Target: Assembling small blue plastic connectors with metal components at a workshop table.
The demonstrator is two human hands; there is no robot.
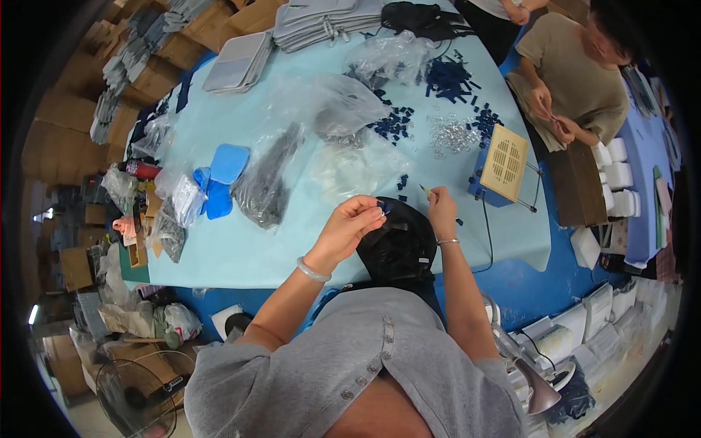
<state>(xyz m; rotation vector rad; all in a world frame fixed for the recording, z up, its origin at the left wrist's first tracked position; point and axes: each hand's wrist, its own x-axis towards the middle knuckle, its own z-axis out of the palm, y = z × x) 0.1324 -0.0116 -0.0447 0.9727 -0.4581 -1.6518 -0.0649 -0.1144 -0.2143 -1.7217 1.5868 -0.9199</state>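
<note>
My left hand (353, 225) is closed in a pinch over the black fabric item. Between thumb and fingers is a small dark blue strap piece (385, 208), with a bit of shiny metal beside it. To the right, my right hand (441, 213) is closed around a thin, pointed thing with a yellowish tip (426, 190); its kind is too small to make out. The black fabric item (398, 252), soft and rounded, lies at the table's near edge under and between both hands. A few dark blue strap pieces (402, 182) lie just beyond.
Small silver metal parts (449, 133) and dark blue strips (448, 79) lie spread farther back. A blue and cream box-shaped device (504, 166) with a cord stands right. Plastic bags (270, 179) and blue pouches (228, 164) lie left. A co-worker (577, 80) handles something small at far right.
</note>
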